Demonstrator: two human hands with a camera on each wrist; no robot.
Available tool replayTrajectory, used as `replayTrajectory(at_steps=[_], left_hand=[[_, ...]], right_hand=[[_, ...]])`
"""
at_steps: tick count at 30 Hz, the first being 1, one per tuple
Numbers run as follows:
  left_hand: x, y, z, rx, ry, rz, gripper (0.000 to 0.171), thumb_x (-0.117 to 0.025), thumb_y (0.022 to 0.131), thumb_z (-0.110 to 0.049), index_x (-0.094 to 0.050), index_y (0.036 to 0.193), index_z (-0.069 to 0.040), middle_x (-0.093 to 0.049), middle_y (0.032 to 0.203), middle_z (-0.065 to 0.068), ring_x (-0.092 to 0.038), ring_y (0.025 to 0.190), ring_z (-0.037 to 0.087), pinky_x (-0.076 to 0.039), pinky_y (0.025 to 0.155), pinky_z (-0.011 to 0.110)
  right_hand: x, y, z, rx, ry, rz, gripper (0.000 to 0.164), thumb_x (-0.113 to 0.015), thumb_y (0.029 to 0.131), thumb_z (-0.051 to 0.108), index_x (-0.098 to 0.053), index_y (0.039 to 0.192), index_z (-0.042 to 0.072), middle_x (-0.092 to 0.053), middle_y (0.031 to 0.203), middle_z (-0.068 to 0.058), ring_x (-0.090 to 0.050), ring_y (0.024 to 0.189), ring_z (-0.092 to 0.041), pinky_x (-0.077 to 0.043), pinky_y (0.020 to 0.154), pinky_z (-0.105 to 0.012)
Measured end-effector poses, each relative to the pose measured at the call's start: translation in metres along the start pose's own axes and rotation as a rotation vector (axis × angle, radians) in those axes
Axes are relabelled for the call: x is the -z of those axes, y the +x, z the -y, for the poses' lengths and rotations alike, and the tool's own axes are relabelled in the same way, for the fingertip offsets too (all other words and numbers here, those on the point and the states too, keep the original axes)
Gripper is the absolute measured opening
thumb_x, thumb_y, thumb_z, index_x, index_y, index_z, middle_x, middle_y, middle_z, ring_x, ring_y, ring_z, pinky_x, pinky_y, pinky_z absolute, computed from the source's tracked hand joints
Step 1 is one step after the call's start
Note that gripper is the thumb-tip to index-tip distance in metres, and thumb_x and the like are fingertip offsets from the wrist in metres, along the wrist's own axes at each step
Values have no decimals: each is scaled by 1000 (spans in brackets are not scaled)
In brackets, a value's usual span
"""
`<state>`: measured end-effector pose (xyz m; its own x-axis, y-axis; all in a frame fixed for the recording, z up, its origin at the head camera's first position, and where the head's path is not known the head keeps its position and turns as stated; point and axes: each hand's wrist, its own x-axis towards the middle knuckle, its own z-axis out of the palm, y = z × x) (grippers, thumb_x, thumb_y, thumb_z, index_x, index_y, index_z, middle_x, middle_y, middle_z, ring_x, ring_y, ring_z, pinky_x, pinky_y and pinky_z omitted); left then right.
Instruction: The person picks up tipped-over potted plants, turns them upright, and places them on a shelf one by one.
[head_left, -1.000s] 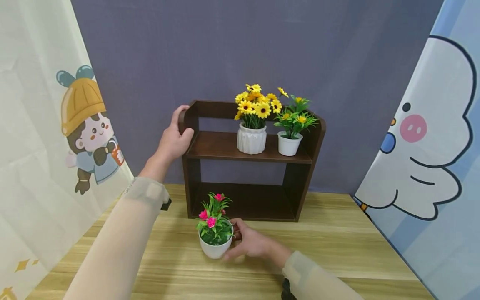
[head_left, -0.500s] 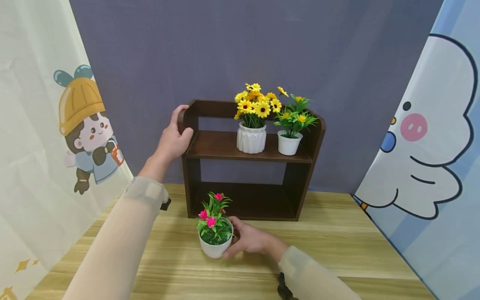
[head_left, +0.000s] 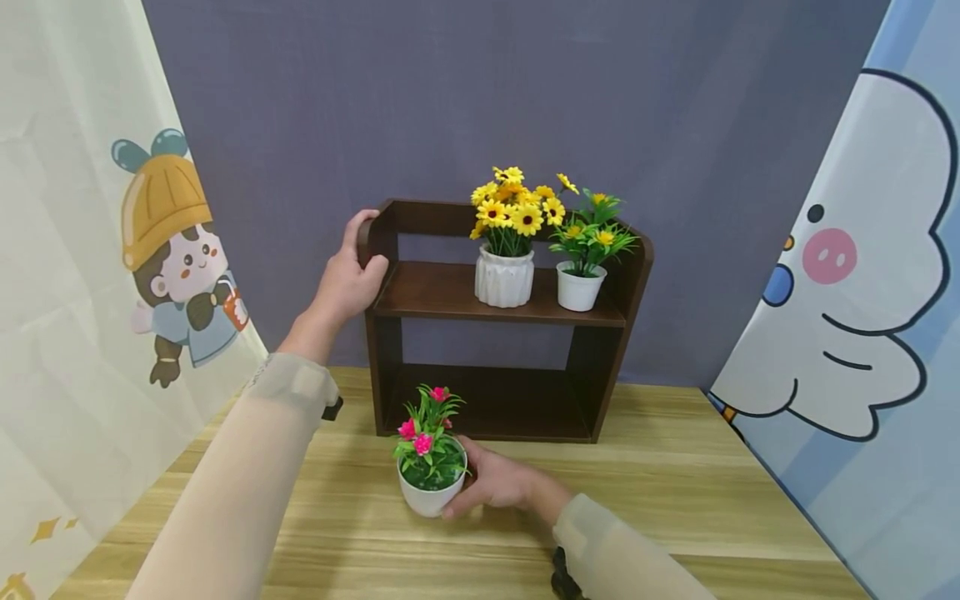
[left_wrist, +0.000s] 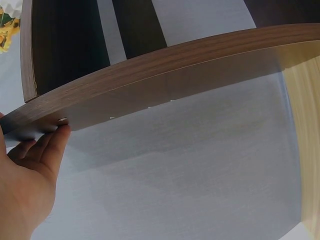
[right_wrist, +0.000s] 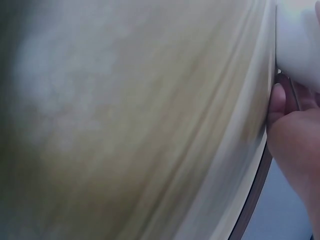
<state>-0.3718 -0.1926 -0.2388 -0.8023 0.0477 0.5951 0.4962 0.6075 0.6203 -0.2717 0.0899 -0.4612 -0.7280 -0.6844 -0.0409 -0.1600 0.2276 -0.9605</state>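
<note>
In the head view my left hand (head_left: pixel 348 279) grips the upper left side panel of a dark brown two-tier wooden shelf (head_left: pixel 498 315), thumb towards the inside. The left wrist view shows the fingers (left_wrist: pixel 59 146) against the panel's outer face. On the table before the shelf stands a white pot (head_left: pixel 429 498) with green leaves and pink flowers (head_left: pixel 423 443). My right hand (head_left: pixel 498 482) holds this potted plant from its right side, thumb at the front and the other fingers partly hidden behind it. In the right wrist view the white pot (right_wrist: pixel 298 42) shows above the hand (right_wrist: pixel 295 135).
On the shelf's upper board stand a ribbed white pot (head_left: pixel 504 279) of yellow daisies and a smaller white pot (head_left: pixel 579 292) with yellow flowers. The wood-grain table (head_left: pixel 675 500) reaches a grey backdrop (head_left: pixel 480 92). Printed curtains (head_left: pixel 67 250) hang at both sides.
My right hand has come slightly left and its thumb and fingers have drawn in on the flowerpot. The left hand, shelf and pots have stayed in place.
</note>
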Motion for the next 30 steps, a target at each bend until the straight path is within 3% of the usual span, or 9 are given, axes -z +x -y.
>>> replayTrajectory(at_steps=[12,18,30], left_hand=[[0,0,0,6,-4,0,70,-47,103,-29,-25,166,-49,-50,67,7,-47,57,26,-44,58,41],[0,-1,0,10,-7,3,70,-47,102,-28,-25,165,-50,-50,68,7,-47,57,26,-44,58,41],[1,-2,-2,12,0,-2,70,-47,103,-29,-24,166,-50,-59,82,18,-53,64,32,-46,63,43]], right_hand=[[-2,0,1,-4,12,-12,96,-91,80,-3,-44,161,19,-69,145,-1,-63,133,-13,-39,127,-39],[-2,-3,1,-8,-35,-46,90,-93,80,2,-47,156,16,-69,143,-1,-62,131,-14,-40,124,-39],[0,-11,5,3,-44,-102,90,-94,81,10,-47,157,15,-65,144,-6,-64,127,-18,-48,114,-35]])
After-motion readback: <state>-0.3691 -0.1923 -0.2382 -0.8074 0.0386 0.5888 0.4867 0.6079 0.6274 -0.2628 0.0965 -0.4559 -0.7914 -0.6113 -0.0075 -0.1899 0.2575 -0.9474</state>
